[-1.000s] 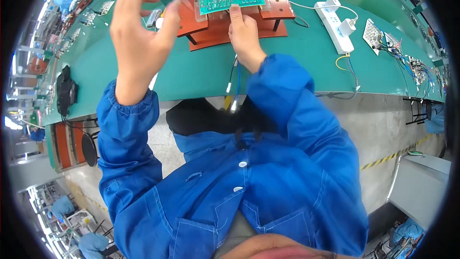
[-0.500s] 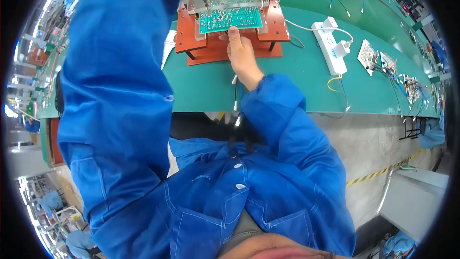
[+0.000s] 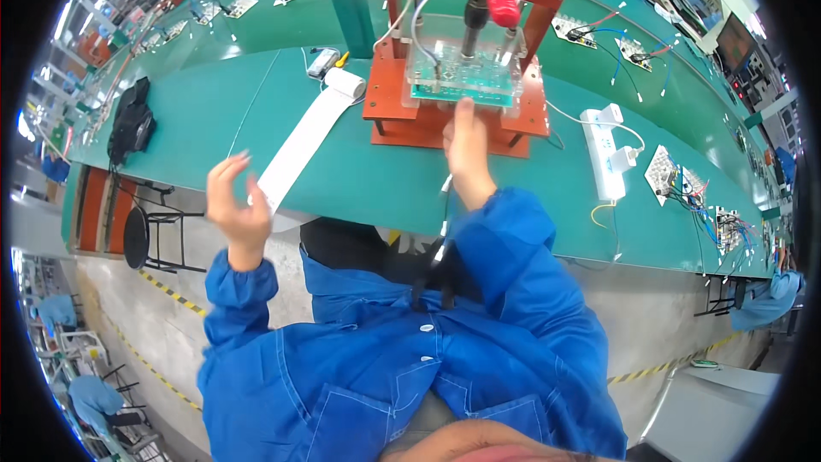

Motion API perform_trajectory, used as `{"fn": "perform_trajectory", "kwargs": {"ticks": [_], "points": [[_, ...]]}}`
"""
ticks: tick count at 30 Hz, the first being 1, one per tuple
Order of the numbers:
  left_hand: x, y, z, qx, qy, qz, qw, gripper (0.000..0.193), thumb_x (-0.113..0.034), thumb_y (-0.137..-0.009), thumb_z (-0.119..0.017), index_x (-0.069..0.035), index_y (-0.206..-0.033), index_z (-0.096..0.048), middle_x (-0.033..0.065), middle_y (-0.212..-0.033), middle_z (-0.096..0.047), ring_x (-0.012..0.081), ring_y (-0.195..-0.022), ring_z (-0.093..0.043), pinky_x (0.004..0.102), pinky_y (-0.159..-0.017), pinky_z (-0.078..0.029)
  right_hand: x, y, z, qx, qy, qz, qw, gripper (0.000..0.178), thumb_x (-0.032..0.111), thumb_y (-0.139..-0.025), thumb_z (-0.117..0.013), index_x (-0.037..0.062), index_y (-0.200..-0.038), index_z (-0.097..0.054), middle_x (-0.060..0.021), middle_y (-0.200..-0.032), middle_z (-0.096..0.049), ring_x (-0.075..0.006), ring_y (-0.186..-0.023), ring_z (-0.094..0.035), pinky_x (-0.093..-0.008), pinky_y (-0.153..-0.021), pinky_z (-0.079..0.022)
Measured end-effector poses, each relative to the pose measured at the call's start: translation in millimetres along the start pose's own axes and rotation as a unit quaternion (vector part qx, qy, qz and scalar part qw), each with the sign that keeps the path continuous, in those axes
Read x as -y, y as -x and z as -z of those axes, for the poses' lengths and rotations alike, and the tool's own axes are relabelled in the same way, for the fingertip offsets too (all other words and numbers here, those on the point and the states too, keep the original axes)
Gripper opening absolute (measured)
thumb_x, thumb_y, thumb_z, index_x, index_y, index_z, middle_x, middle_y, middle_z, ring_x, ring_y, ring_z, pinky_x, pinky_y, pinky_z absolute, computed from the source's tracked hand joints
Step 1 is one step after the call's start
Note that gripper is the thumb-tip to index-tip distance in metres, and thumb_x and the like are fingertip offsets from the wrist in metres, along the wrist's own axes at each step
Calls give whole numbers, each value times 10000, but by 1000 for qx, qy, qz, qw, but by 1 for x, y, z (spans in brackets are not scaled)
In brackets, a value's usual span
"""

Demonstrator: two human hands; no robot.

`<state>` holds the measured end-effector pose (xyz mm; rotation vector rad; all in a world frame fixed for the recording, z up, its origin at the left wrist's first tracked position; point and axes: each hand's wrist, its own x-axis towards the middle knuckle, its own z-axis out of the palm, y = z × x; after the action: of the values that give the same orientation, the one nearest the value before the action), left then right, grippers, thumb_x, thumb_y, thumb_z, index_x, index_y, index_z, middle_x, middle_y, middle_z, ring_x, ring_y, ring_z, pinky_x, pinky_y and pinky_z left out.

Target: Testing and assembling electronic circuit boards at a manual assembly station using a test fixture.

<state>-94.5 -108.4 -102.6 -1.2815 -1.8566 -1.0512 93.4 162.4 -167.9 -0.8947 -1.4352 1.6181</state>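
Note:
A green circuit board [image 3: 457,85] lies in a red-brown test fixture [image 3: 393,103], seen partly through a clear plate [image 3: 436,34] above it. My right hand [image 3: 469,154] is at the board's front edge, thumb on top and the other fingers tucked underneath, mostly hidden. Over the plate stand a dark rod [image 3: 475,24] and a red-gripped lever [image 3: 502,0]. My left hand [image 3: 239,210] is raised near the bench's front edge, fingers bent and apart, holding nothing. Beside it, a white paper strip [image 3: 299,145] runs from a roll [image 3: 345,83] toward the edge.
A white power strip [image 3: 604,154] with plugs stands right of the fixture. Wired boards [image 3: 663,173] lie farther right. At the left are a black cloth-like bundle [image 3: 131,120] and a black stool [image 3: 138,238]. A grey post [image 3: 346,0] rises behind the paper roll.
My left arm has come down from the top of the fixture to the left front. The clear plate now overlaps the board. My right hand stays at the board's edge; the view has shifted.

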Motion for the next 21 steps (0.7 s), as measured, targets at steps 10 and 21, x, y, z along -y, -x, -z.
{"fn": "perform_trajectory", "kwargs": {"ticks": [10,21], "points": [[151,155,12,163,425,439,775,747,-176,-853,-637,52,-1511,-368,182,-1582,-374,287,-1508,-275,385,-1210,-224,39,5,19,101,-25,24,994,576,510,-1066,-431,-14,-1273,-545,-114,-1006,-667,-216,-974,-652,-358,-865,-532],[121,112,16,397,501,345,687,243,-179,-896,-711,17,-1040,-721,83,-1057,-717,148,-995,-627,311,-944,-472,63,127,-27,98,419,256,866,210,122,-913,-711,5,-1088,-726,-95,-979,-704,-188,-901,-648,-298,-821,-502]]}}
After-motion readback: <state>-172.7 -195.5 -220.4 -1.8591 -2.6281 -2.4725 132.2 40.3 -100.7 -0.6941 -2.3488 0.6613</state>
